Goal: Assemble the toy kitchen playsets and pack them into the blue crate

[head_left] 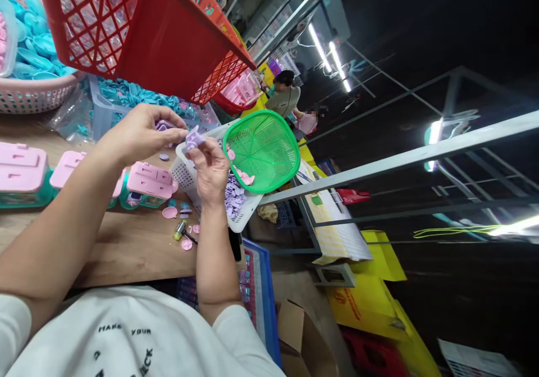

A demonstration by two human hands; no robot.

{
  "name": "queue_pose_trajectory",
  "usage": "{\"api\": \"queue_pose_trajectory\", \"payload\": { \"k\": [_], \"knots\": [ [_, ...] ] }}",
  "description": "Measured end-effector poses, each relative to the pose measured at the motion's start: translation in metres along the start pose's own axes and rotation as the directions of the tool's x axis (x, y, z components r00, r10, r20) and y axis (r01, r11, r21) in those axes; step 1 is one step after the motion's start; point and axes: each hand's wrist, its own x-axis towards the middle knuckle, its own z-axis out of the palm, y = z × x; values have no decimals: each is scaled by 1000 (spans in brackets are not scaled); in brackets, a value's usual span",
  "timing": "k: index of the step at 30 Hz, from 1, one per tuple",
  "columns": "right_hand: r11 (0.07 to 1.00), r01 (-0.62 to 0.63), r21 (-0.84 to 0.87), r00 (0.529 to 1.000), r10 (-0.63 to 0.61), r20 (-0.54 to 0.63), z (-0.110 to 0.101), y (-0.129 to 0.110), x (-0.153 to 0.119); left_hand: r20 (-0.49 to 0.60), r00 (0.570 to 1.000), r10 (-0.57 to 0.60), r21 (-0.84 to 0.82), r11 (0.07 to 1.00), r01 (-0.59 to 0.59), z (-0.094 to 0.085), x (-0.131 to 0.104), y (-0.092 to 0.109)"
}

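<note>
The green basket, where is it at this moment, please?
In the head view, the green basket is near the picture's upper middle, just right of the person's right hand, and it overlaps the right side of the white basket.

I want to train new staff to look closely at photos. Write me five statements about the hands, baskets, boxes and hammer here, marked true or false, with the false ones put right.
1. The right hand holds a purple piece. True.
2. The green basket is filled to the brim with blue parts. False: a few pink pieces lie in it, well short of the brim.
3. The boxes on the table have pink lids. True.
4. The hammer is in the right hand. False: it lies on the table.
5. The white basket holds many purple pieces. True.
</note>
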Motion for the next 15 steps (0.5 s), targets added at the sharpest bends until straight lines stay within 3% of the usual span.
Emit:
{"api": "queue_pose_trajectory", "payload": {
  "k": [2,6,10,15],
  "knots": [
    [973,8,-229,995,16,100,-3,-8,-12,-36,998,58,218,975,-49,-7,2,-8],
    [794,111,-598,957,76,279,0,-6,-35,1,1000,29,456,890,-26,-7,7,-19],
    [681,180,-710,930,116,347,7,6,-44,2,1000,20,537,843,-18,1,8,-22],
    [647,262,-716,894,116,432,6,3,-45,-57,995,84,551,833,-39,-12,10,-35]
  ]
}}
